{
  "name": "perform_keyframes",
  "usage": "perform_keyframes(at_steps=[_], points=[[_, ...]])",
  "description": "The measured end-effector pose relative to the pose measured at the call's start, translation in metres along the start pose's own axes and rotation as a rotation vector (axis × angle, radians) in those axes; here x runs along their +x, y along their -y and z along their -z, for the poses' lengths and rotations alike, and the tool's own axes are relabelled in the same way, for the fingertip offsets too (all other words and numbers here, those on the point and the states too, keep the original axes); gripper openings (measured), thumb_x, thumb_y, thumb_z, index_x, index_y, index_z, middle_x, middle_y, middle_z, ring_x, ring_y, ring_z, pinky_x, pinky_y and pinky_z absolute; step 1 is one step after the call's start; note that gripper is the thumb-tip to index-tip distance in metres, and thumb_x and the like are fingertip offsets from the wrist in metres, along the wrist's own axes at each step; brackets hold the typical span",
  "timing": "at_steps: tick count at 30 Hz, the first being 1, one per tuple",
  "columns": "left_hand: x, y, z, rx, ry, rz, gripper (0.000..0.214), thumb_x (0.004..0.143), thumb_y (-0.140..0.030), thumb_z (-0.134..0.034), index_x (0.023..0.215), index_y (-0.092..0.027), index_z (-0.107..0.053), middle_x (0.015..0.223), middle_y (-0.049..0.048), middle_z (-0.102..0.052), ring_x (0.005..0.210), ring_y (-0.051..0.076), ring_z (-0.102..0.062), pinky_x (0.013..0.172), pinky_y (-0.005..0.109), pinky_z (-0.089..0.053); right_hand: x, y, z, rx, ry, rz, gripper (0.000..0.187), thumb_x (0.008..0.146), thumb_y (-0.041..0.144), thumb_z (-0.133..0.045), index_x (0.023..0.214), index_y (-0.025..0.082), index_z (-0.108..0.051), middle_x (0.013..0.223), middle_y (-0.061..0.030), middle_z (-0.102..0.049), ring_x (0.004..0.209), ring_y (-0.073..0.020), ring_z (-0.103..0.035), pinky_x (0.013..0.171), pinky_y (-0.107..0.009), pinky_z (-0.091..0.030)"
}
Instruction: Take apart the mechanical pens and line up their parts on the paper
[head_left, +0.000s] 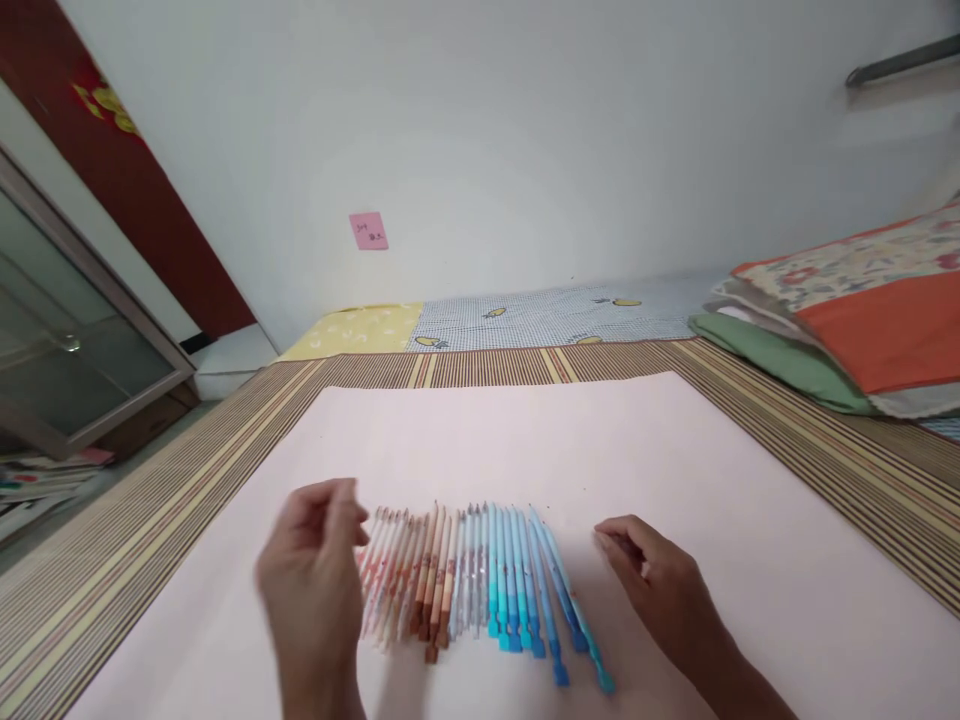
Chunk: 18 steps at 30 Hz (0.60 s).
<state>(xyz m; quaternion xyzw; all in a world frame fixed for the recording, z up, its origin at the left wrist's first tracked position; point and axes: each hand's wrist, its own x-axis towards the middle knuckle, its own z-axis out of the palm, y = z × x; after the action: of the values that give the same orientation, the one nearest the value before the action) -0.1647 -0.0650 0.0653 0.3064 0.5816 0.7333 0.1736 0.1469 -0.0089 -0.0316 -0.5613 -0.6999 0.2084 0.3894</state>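
A row of slim pens lies side by side on a pale pink sheet (pixel 502 435). At its left end are clear pens with reddish prints (pixel 390 570), followed by brown and peach pens (pixel 435 580). Clear greyish pens (pixel 471 570) come after them, then light and darker blue pens (pixel 517 580). The rightmost blue ones fan out at a slant. My left hand (pixel 315 570), slightly blurred, hovers at the row's left end with fingers curled in; its grasp is hidden. To the right of the blue pens, my right hand (pixel 664 580) has thumb and forefinger drawn together, with nothing visible between them.
Under the sheet is a striped mat (pixel 225 440). Folded fabrics (pixel 862 310) in orange and green are piled at the right. A patterned cloth (pixel 525 320) runs along the white wall, which bears a pink note (pixel 369 231). A glass-panelled door (pixel 67 320) stands at the left.
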Motion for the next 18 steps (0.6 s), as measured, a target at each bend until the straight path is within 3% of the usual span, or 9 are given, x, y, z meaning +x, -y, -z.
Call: perform_keyframes(at_steps=[3, 6, 11, 18], points=[[0.017, 0.03, -0.018, 0.462, 0.37, 0.086, 0.014, 0.079, -0.032, -0.066, 0.074, -0.021, -0.06, 0.064, -0.0025, -0.059, 0.06, 0.017, -0.054, 0.055, 0.027, -0.04, 0.003, -0.011, -0.004, 0.001, 0.002, -0.037, 0.028, 0.093, 0.049, -0.05, 0.085, 0.025, -0.062, 0.071, -0.0013, -0.065, 0.061, -0.0187, -0.058, 0.061, -0.031, -0.047], [0.016, 0.052, -0.024, 0.758, 0.566, 0.157, 0.011, 0.081, -0.028, -0.057, 0.072, -0.023, -0.06, 0.064, -0.0032, -0.058, 0.06, 0.016, -0.053, 0.056, 0.027, -0.036, 0.005, -0.019, -0.005, 0.016, -0.027, -0.092, 0.03, 0.092, 0.051, -0.052, 0.084, 0.025, -0.064, 0.073, -0.0013, -0.068, 0.065, -0.019, -0.062, 0.062, -0.029, -0.049], [0.006, 0.063, -0.029, 1.042, 0.679, 0.097, 0.009, 0.077, -0.016, -0.052, 0.073, -0.024, -0.057, 0.064, -0.0025, -0.058, 0.064, 0.017, -0.054, 0.058, 0.029, -0.031, 0.006, -0.023, -0.008, 0.006, -0.06, -0.07, 0.03, 0.091, 0.051, -0.053, 0.086, 0.025, -0.065, 0.075, -0.0012, -0.069, 0.065, -0.0187, -0.064, 0.062, -0.028, -0.05], [0.004, 0.068, -0.036, 1.164, 0.705, 0.085, 0.009, 0.076, -0.015, -0.054, 0.073, -0.023, -0.051, 0.073, 0.0013, -0.063, 0.07, 0.019, -0.057, 0.061, 0.03, -0.032, 0.006, -0.029, -0.013, 0.016, -0.04, -0.032, 0.028, 0.093, 0.049, -0.053, 0.088, 0.024, -0.065, 0.078, -0.0019, -0.07, 0.069, -0.0191, -0.065, 0.065, -0.029, -0.051]])
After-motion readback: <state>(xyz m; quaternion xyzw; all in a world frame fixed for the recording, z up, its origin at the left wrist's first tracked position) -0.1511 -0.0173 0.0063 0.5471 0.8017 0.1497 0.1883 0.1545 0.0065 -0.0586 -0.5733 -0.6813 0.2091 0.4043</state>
